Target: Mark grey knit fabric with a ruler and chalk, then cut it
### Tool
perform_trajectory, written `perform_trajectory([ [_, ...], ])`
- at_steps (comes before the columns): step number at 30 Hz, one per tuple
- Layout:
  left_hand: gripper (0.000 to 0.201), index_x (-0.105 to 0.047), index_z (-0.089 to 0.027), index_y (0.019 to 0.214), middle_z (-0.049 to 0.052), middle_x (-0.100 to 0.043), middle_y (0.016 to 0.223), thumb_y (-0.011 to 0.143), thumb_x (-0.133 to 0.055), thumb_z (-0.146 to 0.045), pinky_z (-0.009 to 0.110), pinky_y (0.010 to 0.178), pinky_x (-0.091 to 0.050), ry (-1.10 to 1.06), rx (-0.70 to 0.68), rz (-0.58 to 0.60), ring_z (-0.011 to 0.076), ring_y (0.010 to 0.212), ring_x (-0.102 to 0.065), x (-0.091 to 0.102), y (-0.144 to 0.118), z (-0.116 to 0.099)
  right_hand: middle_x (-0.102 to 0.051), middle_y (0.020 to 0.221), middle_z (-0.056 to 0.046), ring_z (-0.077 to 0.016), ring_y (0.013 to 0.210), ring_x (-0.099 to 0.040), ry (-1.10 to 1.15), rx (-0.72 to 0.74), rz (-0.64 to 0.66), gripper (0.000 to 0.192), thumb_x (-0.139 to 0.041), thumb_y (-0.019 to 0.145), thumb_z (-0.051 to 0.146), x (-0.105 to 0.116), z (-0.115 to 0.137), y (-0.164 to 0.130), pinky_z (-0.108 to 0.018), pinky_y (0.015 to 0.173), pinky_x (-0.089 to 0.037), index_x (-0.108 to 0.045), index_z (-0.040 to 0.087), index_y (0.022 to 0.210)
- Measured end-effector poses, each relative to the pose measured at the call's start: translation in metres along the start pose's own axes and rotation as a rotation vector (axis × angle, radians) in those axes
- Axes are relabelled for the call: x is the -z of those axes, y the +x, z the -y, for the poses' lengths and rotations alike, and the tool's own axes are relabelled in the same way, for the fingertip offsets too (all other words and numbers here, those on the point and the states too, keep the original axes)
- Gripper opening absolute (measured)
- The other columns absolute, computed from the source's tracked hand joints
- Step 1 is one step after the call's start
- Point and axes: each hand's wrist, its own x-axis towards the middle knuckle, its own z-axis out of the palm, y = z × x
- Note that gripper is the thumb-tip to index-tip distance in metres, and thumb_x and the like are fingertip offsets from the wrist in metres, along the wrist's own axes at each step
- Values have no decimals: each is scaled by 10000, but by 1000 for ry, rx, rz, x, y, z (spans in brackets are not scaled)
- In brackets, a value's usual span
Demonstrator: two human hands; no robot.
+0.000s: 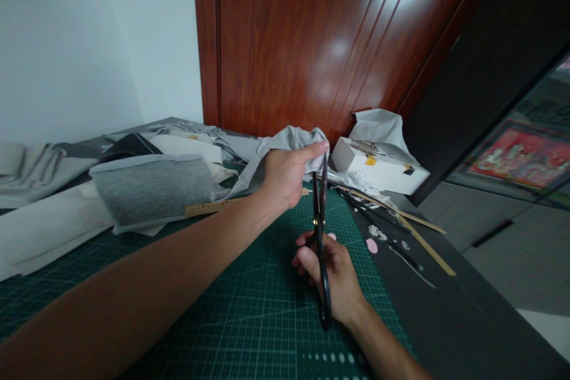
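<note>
My left hand (289, 175) is closed on a bunched piece of light grey fabric (291, 138), its thumb pressing the edge on the right. In my right hand (336, 270) is a pair of black scissors (321, 249), fingers wrapped round the handles. The blades point away from me and stand slightly apart, their tips at the hanging edge of the fabric. Whether the cloth lies between the blades is hard to make out. The fabric trails left toward a darker grey cloth panel (155, 190) with a pale border. Both hands are above a green cutting mat (249, 303).
Folded white and grey cloths (53, 219) pile up at the left. A wooden ruler (209, 208) lies under my left forearm. At the back right stands a white box (378, 163); wooden strips (427, 243), black rods and scraps lie before it. A red-brown door (294, 41) rises behind.
</note>
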Motion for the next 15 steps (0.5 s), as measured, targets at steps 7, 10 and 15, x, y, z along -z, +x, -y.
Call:
perform_trajectory([
  [7, 298, -716, -133, 616, 9, -670, 622, 513, -974, -241, 291, 629, -525, 24, -45, -32, 137, 608, -622, -1, -4, 10, -661, 719, -16, -132, 596, -568, 81, 23, -10, 477, -714, 879, 655, -3, 4, 1, -240, 496, -398, -640, 184, 888],
  [10, 288, -732, -132, 624, 7, -651, 592, 535, -969, -269, 304, 623, -526, 37, -34, -26, 140, 587, -605, -1, -6, 13, -654, 704, -10, -125, 592, -562, 91, 16, -8, 460, -714, 890, 637, -3, 3, 1, -231, 494, -395, -644, 182, 878],
  [15, 262, -750, -125, 635, 21, -689, 648, 529, -956, -248, 302, 670, -526, 29, -57, -57, 135, 622, -621, -1, -7, 17, -654, 681, -2, -121, 579, -559, 106, -4, -28, 453, -726, 887, 625, -4, 1, 1, -221, 486, -395, -648, 179, 886],
])
